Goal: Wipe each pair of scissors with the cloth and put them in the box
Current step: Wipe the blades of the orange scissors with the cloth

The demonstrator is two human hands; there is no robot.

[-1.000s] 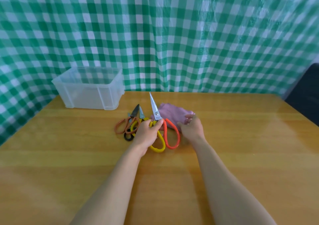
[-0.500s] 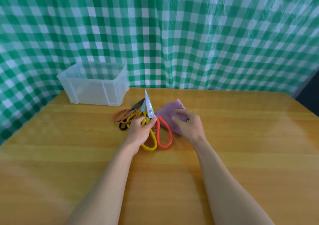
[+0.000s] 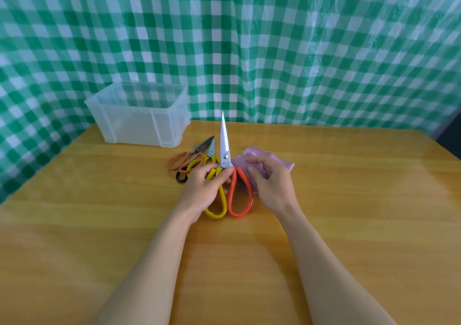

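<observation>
left hand: grips the scissors high on the handles, near the pivot. Blades are together, tip pointing away from us.
right hand: over the cloth, fingers bent down onto it. We can't tell if it has a pinch.
cloth: crumpled on the table, under and just beyond the right hand. The red handle loop lies over its near edge.
other pairs: two, just beyond the left knuckles, handles overlapping.
box: beyond the left hand and off to its left, well apart. It looks empty.
step: we judge this is the first pair, wipe not yet started.
risk 1: the cloth bunches thin, so right fingers run along the bare edge. Wipe from the spine side, pivot to tip.
risk 2: the high grip leaves the loops free, so a hard wipe could swing the blades open.
risk 3: pulling the cloth drags the red loop with it and twists the left grip.
risk 4: the left knuckles nudge the other pairs on the lift.
</observation>
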